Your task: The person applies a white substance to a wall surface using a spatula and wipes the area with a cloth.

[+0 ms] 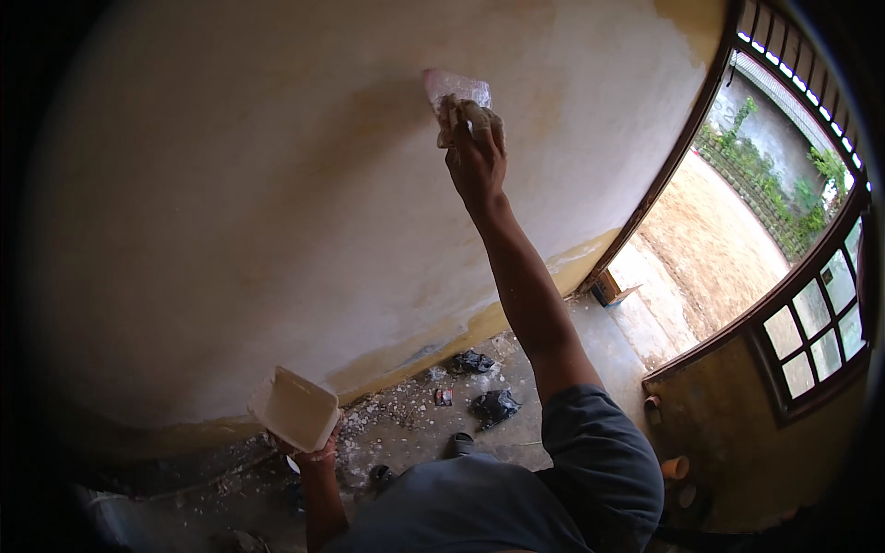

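My right hand [477, 166] is stretched far up against the wall [258, 212]. Its fingers are closed on a crumpled, pale beige wad [484, 118], which I cannot tell for cloth or plastic. From that wad a clear, pink-edged plastic sheet [468, 89] sticks out onto the wall surface. Low on the left, my left hand [323, 452] grips a shallow, off-white rectangular tray [300, 410] from below and behind. The tray is tilted, and its fingers are mostly hidden. The wall is whitish and patchy, with yellow paint showing along its lower edge.
Pale crumbs litter the grey floor [516, 442] beside black plastic bags [495, 407] and a small red packet [443, 396]. An open doorway [719, 230] is at right, with a cardboard box [608, 288] at its foot and a paned window [816, 323] nearby.
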Demonstrator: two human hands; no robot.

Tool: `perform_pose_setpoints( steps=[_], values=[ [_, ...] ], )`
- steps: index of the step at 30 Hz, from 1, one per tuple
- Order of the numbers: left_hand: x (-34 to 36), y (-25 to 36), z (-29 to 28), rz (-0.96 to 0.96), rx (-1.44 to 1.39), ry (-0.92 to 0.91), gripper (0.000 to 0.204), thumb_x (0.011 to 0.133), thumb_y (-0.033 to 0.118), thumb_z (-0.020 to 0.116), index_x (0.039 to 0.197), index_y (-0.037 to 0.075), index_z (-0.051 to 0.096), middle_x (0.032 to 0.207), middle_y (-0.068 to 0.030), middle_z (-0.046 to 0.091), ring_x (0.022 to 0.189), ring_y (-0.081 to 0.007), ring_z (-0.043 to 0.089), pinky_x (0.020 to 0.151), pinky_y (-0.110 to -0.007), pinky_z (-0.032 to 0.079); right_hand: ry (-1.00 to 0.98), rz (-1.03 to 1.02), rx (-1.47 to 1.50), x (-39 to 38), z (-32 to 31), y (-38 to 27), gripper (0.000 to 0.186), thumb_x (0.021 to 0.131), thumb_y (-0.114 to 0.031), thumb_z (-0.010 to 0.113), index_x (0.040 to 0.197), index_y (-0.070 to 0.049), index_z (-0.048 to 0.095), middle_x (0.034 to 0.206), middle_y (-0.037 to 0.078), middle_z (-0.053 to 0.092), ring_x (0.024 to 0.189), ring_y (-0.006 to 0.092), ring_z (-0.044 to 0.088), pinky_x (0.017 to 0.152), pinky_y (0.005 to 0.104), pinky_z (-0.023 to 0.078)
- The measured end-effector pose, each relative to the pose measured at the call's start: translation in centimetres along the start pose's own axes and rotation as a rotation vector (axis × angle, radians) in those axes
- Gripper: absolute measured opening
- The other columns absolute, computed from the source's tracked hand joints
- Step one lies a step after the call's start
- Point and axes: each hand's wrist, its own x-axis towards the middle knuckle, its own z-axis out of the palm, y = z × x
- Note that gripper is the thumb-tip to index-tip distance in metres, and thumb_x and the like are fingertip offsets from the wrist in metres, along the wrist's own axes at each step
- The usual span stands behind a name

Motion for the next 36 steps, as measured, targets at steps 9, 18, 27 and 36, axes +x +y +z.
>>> perform_pose_setpoints(
  steps=[9, 18, 27, 36],
  values=[
    [-0.6, 0.6, 2.8, -0.052, -0.311, 0.113, 0.079, 0.084, 0.067, 0.060, 0.148, 0.026, 0.037, 0.141, -0.0091, 0.051, 0.125, -0.0390, 0.053, 0.083, -0.074, 0.050, 0.016, 0.857, 0.160, 3.5, -4.9, 1.5, 0.026, 0.080, -0.022, 0.068, 0.092, 0.001, 0.069, 0.084, 0.018, 0.071, 0.077, 0.0345, 0.069, 0.074, 0.0434, 0.055],
    [-0.5, -0.6, 0.7, -0.016, -0.282, 0.104, 0.079, 0.084, 0.061, 0.064, 0.147, 0.021, 0.039, 0.137, -0.0130, 0.054, 0.121, -0.0398, 0.057, 0.084, -0.072, 0.051, -0.055, 0.437, -0.062, 5.8, -0.8, 0.4, 0.014, 0.079, -0.016, 0.067, 0.092, -0.011, 0.070, 0.086, 0.010, 0.071, 0.079, 0.0314, 0.068, 0.069, 0.0435, 0.055],
    [0.2, 0.1, 3.5, 0.073, -0.220, 0.006, 0.079, 0.086, 0.056, 0.063, 0.148, 0.015, 0.037, 0.138, -0.0147, 0.053, 0.124, -0.0376, 0.056, 0.087, -0.064, 0.056, -0.849, 0.536, 0.722, -3.1, -4.9, -13.4, 0.019, 0.080, -0.005, 0.070, 0.099, -0.003, 0.065, 0.094, 0.013, 0.072, 0.080, 0.0263, 0.071, 0.071, 0.0357, 0.057],
    [6.0, -2.5, 10.9, -0.159, -0.445, 0.112, 0.067, 0.098, 0.061, 0.034, 0.145, 0.014, 0.042, 0.144, -0.0142, 0.049, 0.132, -0.0337, 0.050, 0.107, -0.054, 0.045, -1.476, 0.519, 0.870, -10.4, -7.3, -24.2, 0.032, 0.081, -0.009, 0.073, 0.105, 0.006, 0.058, 0.092, 0.022, 0.070, 0.089, 0.0328, 0.070, 0.077, 0.0409, 0.055]
  ],
)
